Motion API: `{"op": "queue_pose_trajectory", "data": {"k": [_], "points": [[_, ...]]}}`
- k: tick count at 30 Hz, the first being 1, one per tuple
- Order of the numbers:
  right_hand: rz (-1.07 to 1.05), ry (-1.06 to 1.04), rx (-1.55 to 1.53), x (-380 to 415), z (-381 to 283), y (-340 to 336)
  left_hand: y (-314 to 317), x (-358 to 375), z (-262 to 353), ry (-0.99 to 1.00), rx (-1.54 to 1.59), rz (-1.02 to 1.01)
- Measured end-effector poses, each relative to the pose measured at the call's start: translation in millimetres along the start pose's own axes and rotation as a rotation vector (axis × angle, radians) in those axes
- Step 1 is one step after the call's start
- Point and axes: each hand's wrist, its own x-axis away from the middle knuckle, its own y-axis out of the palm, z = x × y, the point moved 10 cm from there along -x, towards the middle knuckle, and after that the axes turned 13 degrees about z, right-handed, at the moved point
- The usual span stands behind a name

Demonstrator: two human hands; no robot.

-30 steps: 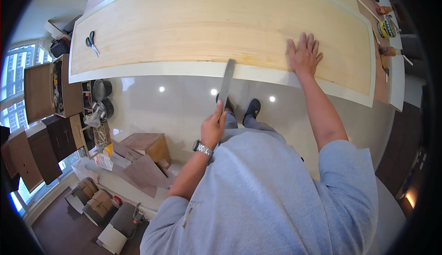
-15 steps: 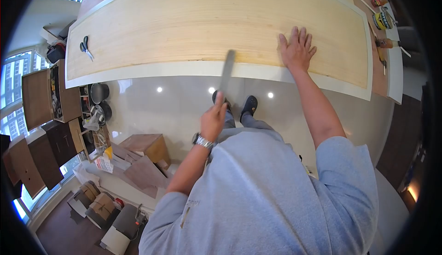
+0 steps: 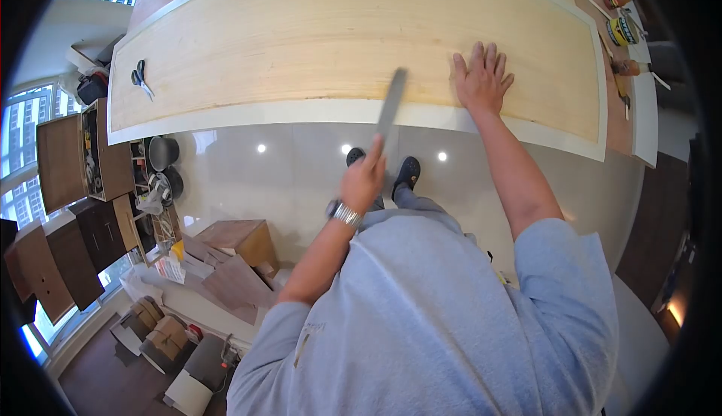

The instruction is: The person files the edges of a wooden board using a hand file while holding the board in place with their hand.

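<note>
A long wooden panel [image 3: 301,40] with a white border lies across the top of the view. My left hand [image 3: 364,178], below the panel's near edge, is closed round the lower end of a flat grey metal file [image 3: 392,102]. The file slants up and right, its far end over the white border and the wood. Flat on the panel, fingers spread, rests my right hand [image 3: 483,81], to the right of the file. A pair of scissors [image 3: 141,79] lies near the panel's left end.
At the right, a yellow-and-black can [image 3: 623,31] and a bottle [image 3: 630,67] stand beyond the panel. Cabinets [image 3: 71,243] and pots [image 3: 164,151] are at the left. Boards and a wooden box [image 3: 239,242] sit on the lower left. My shoes [image 3: 407,172] are on the tiled floor.
My left hand and the file have moved to the right and slightly up along the panel's near edge. My right hand stays almost where it was.
</note>
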Motion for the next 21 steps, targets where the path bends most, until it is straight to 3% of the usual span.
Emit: {"op": "queue_pose_trajectory", "data": {"k": [3,9,11,13,16,19,21], "points": [[-0.008,-0.003,-0.043,-2,4,5,21,-43,31,0.047,0.061,-0.035],[0.028,-0.017,0.026,-1,3,7,-47,33,-37,-0.063,0.04,0.071],[0.028,-0.015,0.034,1,3,7,-41,40,-45,-0.085,0.033,0.03],[0.031,-0.016,0.018,-2,-1,7,-25,21,-34,-0.095,-0.024,-0.054],[0.015,-0.012,-0.01,1,4,4,8,-37,3,0.005,0.066,-0.021],[-0.003,-0.007,-0.03,-5,2,4,5,-35,-6,0.025,-0.031,-0.06],[-0.018,0.01,-0.045,-2,3,7,-26,2,-34,-0.023,0.056,0.057]]}}
